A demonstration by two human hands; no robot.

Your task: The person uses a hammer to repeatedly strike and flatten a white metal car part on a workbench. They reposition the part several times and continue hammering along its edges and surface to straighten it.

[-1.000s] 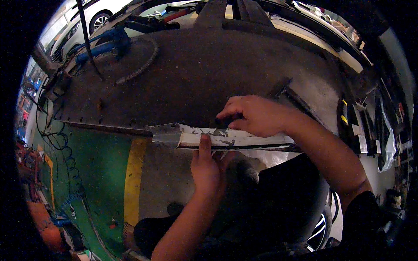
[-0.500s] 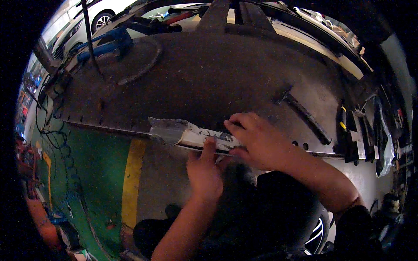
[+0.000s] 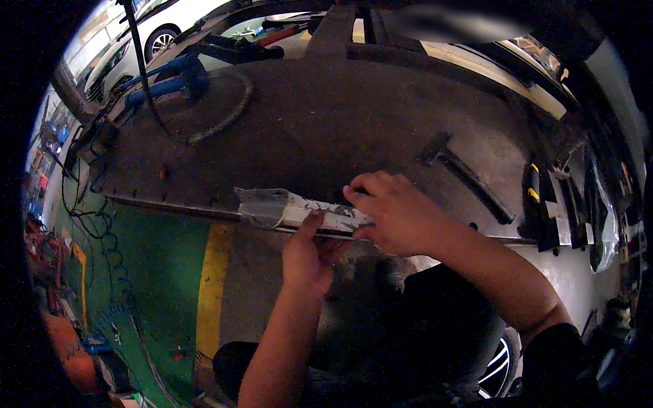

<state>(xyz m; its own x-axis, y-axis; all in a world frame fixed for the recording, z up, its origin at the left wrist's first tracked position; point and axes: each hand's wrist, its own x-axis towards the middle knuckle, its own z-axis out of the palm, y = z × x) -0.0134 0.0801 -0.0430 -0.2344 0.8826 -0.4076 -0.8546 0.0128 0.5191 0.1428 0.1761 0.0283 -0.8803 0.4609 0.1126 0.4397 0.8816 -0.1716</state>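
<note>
Left hand (image 3: 306,262) just slid left, fingers pinching the scuffed white strip (image 3: 297,212) mid-frame, nearer its clear wrap (image 3: 262,206), so that end's steadied; right hand (image 3: 403,217) curls over, can't tell if gripping.

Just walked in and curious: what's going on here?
The person's left hand grips a narrow white strip with patchy grey spots; their right hand curls over it farther right. The strip is at the near edge of a dark, flat worktable, with crinkled translucent film at its left end. A dark long-handled hammer lies on the worktable.
</note>
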